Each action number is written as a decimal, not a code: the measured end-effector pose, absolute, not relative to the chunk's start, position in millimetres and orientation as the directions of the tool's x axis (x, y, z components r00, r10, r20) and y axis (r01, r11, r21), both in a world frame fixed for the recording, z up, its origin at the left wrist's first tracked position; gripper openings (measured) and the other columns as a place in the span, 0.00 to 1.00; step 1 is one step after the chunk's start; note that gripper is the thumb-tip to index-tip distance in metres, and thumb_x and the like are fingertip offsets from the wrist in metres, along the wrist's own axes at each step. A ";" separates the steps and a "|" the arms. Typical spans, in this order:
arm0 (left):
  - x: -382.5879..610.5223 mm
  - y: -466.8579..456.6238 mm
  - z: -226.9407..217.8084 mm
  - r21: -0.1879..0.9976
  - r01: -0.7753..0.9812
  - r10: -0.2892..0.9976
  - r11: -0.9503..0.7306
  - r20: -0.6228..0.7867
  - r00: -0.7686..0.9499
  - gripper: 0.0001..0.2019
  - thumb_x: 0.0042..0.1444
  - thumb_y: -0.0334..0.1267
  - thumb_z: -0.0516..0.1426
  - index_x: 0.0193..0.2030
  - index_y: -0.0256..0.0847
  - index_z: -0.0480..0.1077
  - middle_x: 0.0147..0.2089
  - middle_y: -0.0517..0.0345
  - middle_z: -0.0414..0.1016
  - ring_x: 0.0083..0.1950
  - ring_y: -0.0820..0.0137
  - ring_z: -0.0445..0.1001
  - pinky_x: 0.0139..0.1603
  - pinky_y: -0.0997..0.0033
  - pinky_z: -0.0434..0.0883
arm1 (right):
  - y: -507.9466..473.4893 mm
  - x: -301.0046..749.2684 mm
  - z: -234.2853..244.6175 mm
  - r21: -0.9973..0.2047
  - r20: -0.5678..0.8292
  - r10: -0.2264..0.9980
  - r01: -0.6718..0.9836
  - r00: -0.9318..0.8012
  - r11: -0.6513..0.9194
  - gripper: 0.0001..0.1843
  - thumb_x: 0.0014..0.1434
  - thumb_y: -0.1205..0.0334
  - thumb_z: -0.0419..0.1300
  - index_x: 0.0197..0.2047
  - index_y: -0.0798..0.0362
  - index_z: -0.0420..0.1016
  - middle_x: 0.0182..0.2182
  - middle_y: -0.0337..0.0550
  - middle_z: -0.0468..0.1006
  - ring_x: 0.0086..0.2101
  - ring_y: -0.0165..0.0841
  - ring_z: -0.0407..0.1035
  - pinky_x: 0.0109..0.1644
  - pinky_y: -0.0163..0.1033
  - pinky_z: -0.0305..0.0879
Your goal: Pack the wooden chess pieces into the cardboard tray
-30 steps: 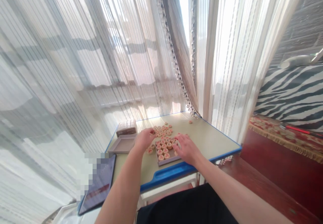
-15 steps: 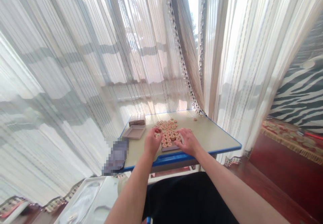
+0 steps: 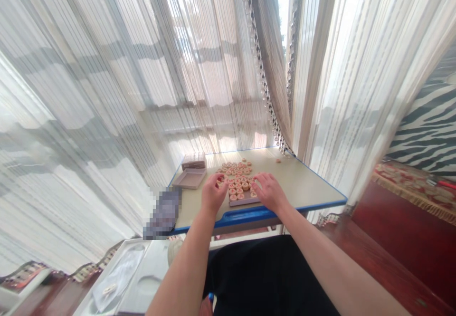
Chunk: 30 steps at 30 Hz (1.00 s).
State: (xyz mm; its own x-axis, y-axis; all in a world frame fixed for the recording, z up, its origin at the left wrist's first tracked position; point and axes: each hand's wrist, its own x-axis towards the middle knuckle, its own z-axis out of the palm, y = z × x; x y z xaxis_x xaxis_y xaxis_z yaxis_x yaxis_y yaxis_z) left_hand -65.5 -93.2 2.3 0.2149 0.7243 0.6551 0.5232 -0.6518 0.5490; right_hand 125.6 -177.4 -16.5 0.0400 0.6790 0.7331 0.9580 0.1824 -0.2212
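Several round wooden game discs [image 3: 236, 169] with red markings lie spread on a small beige table [image 3: 302, 183] with a blue rim. Some of them sit packed in a flat grey tray [image 3: 243, 201] near the front edge. My left hand [image 3: 213, 193] rests at the tray's left side, its fingers curled over discs there; whether it holds one is hidden. At the tray's right side lies my right hand [image 3: 270, 191], fingers stretched flat over the discs.
An empty grey box half [image 3: 189, 178] and a brown box [image 3: 193, 160] stand at the table's back left. A lone disc [image 3: 278, 160] lies at the back right. Sheer curtains [image 3: 142, 78] hang behind. A dark tablet [image 3: 164, 211] overhangs the left edge; red floor lies to the right.
The view has shifted left and back, so the table looks smaller. My left hand has drawn in from the loose discs to the tray's left side. My right hand stays on the tray.
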 end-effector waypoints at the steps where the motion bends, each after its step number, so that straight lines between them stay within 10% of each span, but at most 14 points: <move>1: -65.6 -93.1 2.3 0.552 0.517 0.724 -0.655 0.653 0.221 0.12 0.50 0.40 0.54 0.40 0.39 0.71 0.34 0.58 0.73 0.28 0.74 0.65 0.35 0.72 0.68 | -177.2 125.7 -16.5 -0.226 0.732 0.679 0.958 0.046 0.179 0.14 0.61 0.58 0.47 0.42 0.55 0.70 0.39 0.50 0.74 0.43 0.41 0.63 0.51 0.47 0.59; 23: -65.4 -95.0 -0.1 0.776 0.208 0.769 -0.595 0.475 0.429 0.18 0.47 0.42 0.60 0.45 0.38 0.74 0.28 0.58 0.73 0.25 0.76 0.64 0.28 0.74 0.67 | -196.1 95.2 -1.4 -0.283 0.820 0.572 0.881 0.017 0.379 0.16 0.55 0.70 0.51 0.46 0.51 0.69 0.39 0.46 0.74 0.43 0.38 0.65 0.50 0.45 0.62; 30: -73.6 -108.0 10.2 0.919 0.033 0.722 -0.392 0.285 0.631 0.21 0.46 0.44 0.61 0.46 0.34 0.74 0.33 0.53 0.77 0.33 0.69 0.72 0.35 0.72 0.69 | -182.0 79.5 -9.9 -0.083 0.889 0.431 0.872 -0.154 0.482 0.13 0.55 0.70 0.54 0.43 0.51 0.71 0.35 0.44 0.74 0.37 0.35 0.66 0.43 0.42 0.65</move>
